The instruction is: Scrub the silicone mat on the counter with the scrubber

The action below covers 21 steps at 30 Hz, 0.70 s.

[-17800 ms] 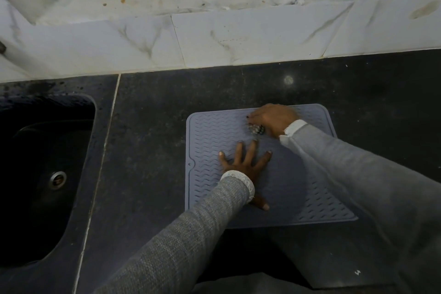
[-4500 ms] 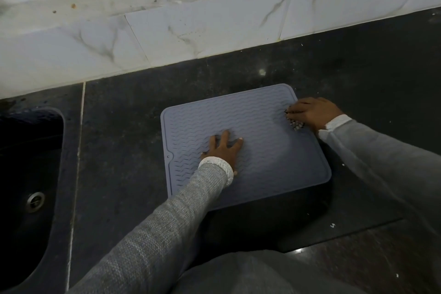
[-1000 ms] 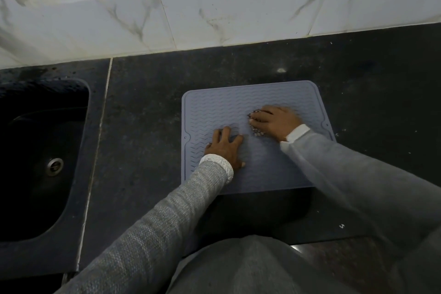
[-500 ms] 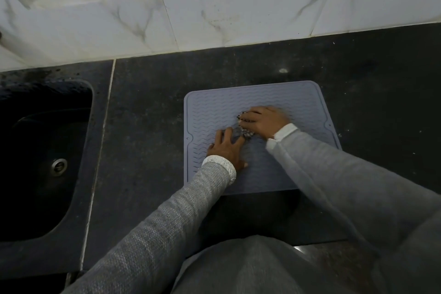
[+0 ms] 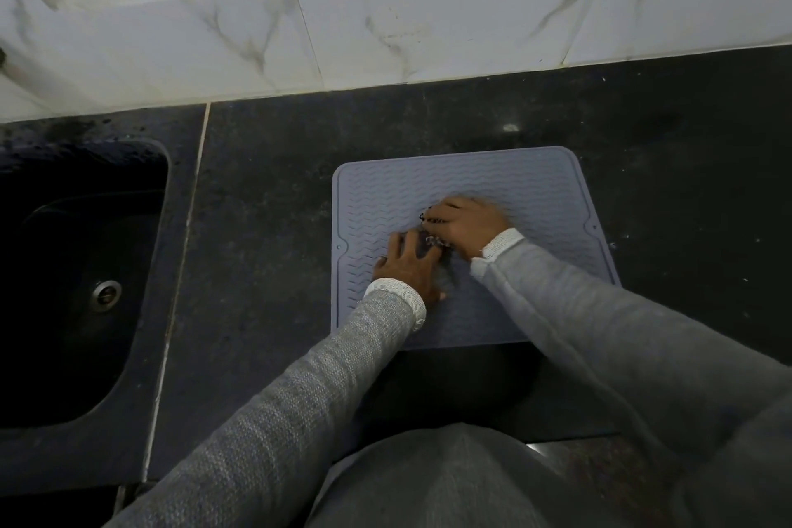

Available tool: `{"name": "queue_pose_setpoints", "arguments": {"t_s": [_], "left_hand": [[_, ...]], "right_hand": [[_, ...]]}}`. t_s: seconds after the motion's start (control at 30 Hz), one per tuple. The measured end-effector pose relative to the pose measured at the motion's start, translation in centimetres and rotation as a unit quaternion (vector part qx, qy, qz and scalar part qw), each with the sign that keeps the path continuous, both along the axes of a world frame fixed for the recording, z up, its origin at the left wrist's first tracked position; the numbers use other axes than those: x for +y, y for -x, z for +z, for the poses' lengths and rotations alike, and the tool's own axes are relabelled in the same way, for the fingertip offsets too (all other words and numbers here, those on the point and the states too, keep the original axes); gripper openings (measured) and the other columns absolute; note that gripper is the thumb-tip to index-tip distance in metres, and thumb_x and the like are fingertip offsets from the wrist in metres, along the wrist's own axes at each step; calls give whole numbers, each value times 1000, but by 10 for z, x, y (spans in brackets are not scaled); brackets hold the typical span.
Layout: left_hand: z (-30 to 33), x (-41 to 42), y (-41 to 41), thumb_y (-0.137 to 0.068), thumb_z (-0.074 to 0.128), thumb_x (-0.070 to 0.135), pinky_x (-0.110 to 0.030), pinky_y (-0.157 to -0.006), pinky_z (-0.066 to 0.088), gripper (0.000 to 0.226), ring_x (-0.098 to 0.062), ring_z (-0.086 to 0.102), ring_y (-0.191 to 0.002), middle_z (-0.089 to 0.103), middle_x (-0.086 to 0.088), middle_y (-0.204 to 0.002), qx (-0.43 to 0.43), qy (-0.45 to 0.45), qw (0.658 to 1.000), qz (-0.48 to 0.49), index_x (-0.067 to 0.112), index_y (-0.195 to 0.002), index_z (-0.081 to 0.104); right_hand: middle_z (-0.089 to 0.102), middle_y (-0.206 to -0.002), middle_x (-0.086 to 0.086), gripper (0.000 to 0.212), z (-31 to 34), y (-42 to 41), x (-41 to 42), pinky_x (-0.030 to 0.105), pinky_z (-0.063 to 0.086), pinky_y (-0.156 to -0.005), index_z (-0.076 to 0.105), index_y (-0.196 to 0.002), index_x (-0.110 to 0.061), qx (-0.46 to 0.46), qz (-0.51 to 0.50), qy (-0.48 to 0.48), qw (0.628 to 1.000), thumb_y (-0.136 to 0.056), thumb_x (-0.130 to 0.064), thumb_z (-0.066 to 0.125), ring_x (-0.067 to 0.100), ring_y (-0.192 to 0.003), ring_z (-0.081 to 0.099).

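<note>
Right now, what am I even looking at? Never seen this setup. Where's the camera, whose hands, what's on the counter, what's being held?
There is no robot here. A person wears one wide-angle camera on the head, looking forward and down, so both grey sleeves reach in from the bottom of the picture.

On the dark counter lies a grey silicone mat with a wavy ridged pattern. A dark sink with a metal drain sits to the left, and pale marble tiles run along the back.

The left hand presses on the mat with fingers spread, apparently to steady it. The right hand grips a small scrubber, pressed against the mat near its middle, right beside the left fingertips. The right hand looks blurred, and the scrubber is mostly hidden under it.
</note>
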State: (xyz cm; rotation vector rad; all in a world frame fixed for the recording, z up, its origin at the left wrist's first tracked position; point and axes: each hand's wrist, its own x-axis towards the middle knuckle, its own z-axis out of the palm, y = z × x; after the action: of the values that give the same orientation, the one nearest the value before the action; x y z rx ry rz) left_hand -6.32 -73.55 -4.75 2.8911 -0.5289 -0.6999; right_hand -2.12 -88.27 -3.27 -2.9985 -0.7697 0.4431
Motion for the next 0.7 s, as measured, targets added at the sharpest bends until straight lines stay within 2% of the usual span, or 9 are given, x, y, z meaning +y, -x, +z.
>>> {"name": "queue_pose_setpoints", "arguments": {"t_s": [0.1,0.27,0.4,0.57,0.7], "left_hand": [[-1,2,1,-78,67,47,-52,-108,29,77,-32,3,-141,6,-5,-151,1,2,1000,1,32,-141,26],[-1,2,-1,-80,64,48,-53,-109,26,79,-33,-1,-142,2,-6,-154,16,-1,1000,-5,33,-144,21],[0,4,3,-82,62,48,-53,-110,24,79,-33,-2,-142,2,-7,-154,3,4,1000,-14,31,-146,18],[-7,22,20,-89,48,52,-50,-114,9,77,-29,-6,-145,-8,-2,-157,-18,22,999,-29,34,-149,3],[-10,37,22,-84,55,53,-52,-114,11,82,-29,-7,-144,-9,0,-157,1,24,1000,15,38,-148,5]], "right_hand": [[35,-148,-7,42,-1,-1,-12,40,24,-113,42,-137,-28,38,-41,-6,998,-95,-29,43,20,-137,28],[41,-145,-7,50,-5,12,-63,41,30,-111,45,-135,-28,-23,-42,29,998,-89,-13,56,21,-134,33],[44,-143,-8,49,-5,13,-59,42,30,-109,48,-133,-28,-28,-64,40,997,-87,-14,59,22,-133,34],[43,-144,-7,51,-5,14,-60,43,29,-108,48,-133,-27,-29,-76,17,997,-86,-11,60,22,-134,33],[43,-143,-6,45,-2,11,-51,42,28,-109,49,-132,-27,-7,-105,19,994,-89,-16,56,23,-133,34]]}}
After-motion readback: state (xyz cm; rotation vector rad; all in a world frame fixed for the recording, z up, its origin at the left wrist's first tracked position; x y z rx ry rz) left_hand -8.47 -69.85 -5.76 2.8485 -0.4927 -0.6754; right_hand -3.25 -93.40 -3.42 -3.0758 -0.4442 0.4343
